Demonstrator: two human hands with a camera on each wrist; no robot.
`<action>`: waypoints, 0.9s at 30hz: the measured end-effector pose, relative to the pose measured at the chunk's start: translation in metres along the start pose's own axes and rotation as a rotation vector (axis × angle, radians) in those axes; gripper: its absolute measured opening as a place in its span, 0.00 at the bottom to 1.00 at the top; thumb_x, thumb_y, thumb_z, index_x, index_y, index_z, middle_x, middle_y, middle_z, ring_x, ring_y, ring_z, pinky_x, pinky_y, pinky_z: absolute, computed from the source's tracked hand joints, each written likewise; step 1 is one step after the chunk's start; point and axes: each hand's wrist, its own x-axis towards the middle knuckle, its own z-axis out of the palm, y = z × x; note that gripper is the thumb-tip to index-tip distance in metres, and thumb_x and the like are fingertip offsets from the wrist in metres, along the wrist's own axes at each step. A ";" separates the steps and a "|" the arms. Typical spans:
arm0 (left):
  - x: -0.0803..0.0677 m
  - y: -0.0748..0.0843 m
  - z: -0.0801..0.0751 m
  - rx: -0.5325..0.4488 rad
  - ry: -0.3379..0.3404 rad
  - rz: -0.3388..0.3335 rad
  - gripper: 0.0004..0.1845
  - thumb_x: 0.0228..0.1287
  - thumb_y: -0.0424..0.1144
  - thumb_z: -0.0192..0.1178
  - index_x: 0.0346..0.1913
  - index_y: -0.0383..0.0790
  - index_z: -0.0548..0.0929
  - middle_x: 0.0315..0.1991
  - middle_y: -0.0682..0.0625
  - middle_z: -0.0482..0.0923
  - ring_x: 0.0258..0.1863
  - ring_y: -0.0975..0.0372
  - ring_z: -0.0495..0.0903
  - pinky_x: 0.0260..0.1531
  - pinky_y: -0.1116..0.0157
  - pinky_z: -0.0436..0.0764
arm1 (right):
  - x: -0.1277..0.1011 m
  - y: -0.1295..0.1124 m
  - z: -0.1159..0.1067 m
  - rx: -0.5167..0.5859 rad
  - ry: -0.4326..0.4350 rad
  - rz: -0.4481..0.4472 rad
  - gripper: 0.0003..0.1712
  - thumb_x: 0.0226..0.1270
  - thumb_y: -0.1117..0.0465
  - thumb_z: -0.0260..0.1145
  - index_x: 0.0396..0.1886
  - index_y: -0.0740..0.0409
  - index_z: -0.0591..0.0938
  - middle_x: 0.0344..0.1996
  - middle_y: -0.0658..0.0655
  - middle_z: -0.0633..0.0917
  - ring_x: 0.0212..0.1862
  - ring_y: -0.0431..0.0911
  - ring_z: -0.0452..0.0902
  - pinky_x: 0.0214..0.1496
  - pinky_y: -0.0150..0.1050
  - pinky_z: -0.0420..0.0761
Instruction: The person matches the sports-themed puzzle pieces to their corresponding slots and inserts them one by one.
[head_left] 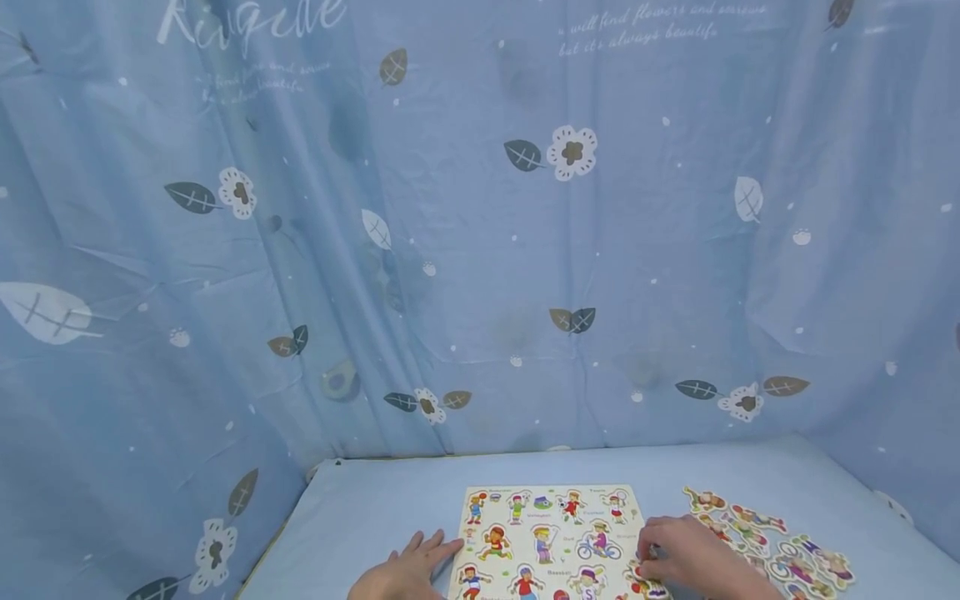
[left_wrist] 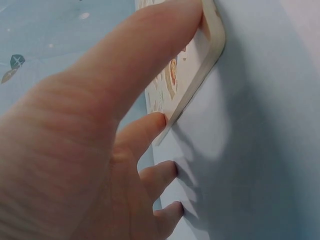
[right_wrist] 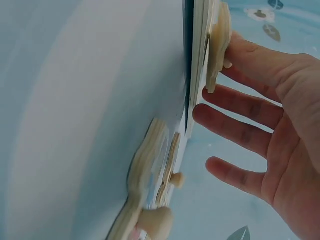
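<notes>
A wooden knob puzzle board (head_left: 521,550) printed with children playing sports lies on the table, its near part cut off by the frame. My left hand (head_left: 408,575) is at its left side with fingers spread; in the left wrist view the thumb lies on the board's corner and the index fingertip touches its edge. At the board's right edge, my right hand (head_left: 693,557) pinches a puzzle piece (right_wrist: 218,47) by its small wooden knob (right_wrist: 228,64), close against the board. The other right-hand fingers stretch out beside the board's edge.
Several loose puzzle pieces (head_left: 798,569) with figures lie in a heap right of the board, some overlapping. In the right wrist view a nearby piece (right_wrist: 135,200) shows its knob. A blue patterned curtain (head_left: 480,250) hangs behind the light blue table (head_left: 390,492).
</notes>
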 end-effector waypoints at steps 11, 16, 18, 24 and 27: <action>0.002 0.003 0.000 0.016 0.004 0.003 0.54 0.40 0.77 0.67 0.72 0.57 0.68 0.73 0.43 0.64 0.74 0.38 0.55 0.64 0.29 0.54 | 0.000 -0.012 -0.002 -0.044 -0.030 0.045 0.04 0.62 0.51 0.71 0.28 0.41 0.85 0.26 0.35 0.78 0.27 0.31 0.69 0.26 0.33 0.70; 0.003 0.002 0.000 0.004 -0.011 0.005 0.53 0.42 0.75 0.67 0.72 0.56 0.68 0.73 0.42 0.63 0.74 0.38 0.53 0.65 0.29 0.53 | -0.005 -0.013 0.000 0.038 -0.050 0.051 0.03 0.62 0.58 0.70 0.30 0.44 0.87 0.27 0.35 0.82 0.28 0.31 0.74 0.27 0.32 0.75; 0.002 0.004 -0.001 0.000 -0.011 0.002 0.54 0.41 0.76 0.67 0.73 0.55 0.68 0.73 0.42 0.63 0.74 0.37 0.54 0.65 0.29 0.53 | -0.006 -0.015 0.000 0.029 -0.057 0.049 0.05 0.59 0.60 0.70 0.31 0.44 0.88 0.28 0.34 0.82 0.28 0.30 0.75 0.28 0.32 0.76; -0.007 0.008 -0.001 0.023 0.026 -0.013 0.53 0.41 0.75 0.68 0.71 0.52 0.70 0.71 0.43 0.66 0.73 0.39 0.56 0.65 0.31 0.55 | -0.008 -0.022 -0.002 -0.065 -0.092 0.074 0.09 0.54 0.60 0.72 0.36 0.43 0.88 0.31 0.35 0.84 0.31 0.30 0.75 0.31 0.33 0.77; -0.010 0.009 -0.002 0.039 0.031 -0.012 0.52 0.43 0.74 0.68 0.71 0.52 0.70 0.71 0.43 0.66 0.73 0.39 0.56 0.66 0.31 0.56 | -0.009 -0.023 -0.001 -0.092 -0.098 0.085 0.10 0.55 0.58 0.74 0.39 0.44 0.88 0.33 0.37 0.84 0.33 0.31 0.76 0.33 0.34 0.78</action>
